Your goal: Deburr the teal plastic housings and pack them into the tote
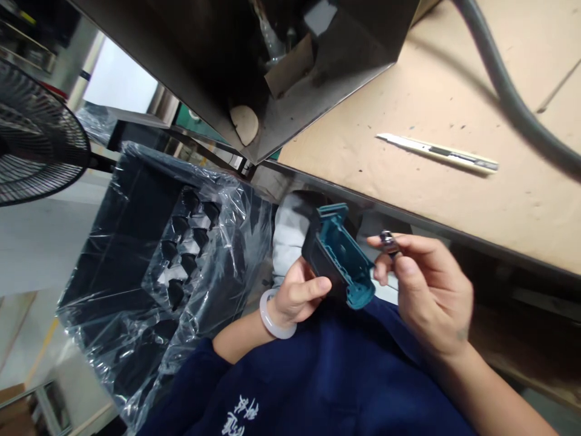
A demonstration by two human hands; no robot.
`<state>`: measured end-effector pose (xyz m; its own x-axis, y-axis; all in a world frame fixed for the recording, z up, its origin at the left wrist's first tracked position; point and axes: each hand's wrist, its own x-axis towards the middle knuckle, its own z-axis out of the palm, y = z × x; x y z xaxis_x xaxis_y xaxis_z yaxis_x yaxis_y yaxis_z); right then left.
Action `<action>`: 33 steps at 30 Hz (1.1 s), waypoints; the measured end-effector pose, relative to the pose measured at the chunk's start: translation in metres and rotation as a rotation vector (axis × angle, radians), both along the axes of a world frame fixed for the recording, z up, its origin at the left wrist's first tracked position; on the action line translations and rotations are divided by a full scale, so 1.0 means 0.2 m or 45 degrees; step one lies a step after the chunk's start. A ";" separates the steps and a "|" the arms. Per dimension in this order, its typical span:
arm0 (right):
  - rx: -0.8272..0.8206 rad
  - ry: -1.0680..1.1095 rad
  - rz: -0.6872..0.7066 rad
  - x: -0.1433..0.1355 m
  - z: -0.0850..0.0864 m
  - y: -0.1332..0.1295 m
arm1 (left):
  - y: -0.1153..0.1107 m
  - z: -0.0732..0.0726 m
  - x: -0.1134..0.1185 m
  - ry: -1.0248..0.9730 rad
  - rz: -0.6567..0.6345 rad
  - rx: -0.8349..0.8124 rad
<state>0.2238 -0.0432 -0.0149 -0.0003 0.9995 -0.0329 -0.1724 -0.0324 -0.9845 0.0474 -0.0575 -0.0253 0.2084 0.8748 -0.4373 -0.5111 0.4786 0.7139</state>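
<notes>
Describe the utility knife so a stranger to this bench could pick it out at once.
Start at the brown board-covered workbench that fills the upper right. On its bare surface, just below the thick grey hose, lies the utility knife, flat and apart from both hands. It is a slim pale strip with a dark middle band, the only loose tool on the bench.
</notes>
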 end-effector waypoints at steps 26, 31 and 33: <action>0.355 -0.663 0.407 0.08 0.14 -0.01 | -0.01 -0.02 -0.09 0.512 0.343 0.398; 0.245 -0.633 0.386 0.07 0.12 -0.03 | -0.01 -0.02 -0.10 0.541 0.356 0.464; 0.232 -0.622 0.343 0.06 0.10 -0.04 | -0.02 -0.03 -0.11 0.492 0.314 0.412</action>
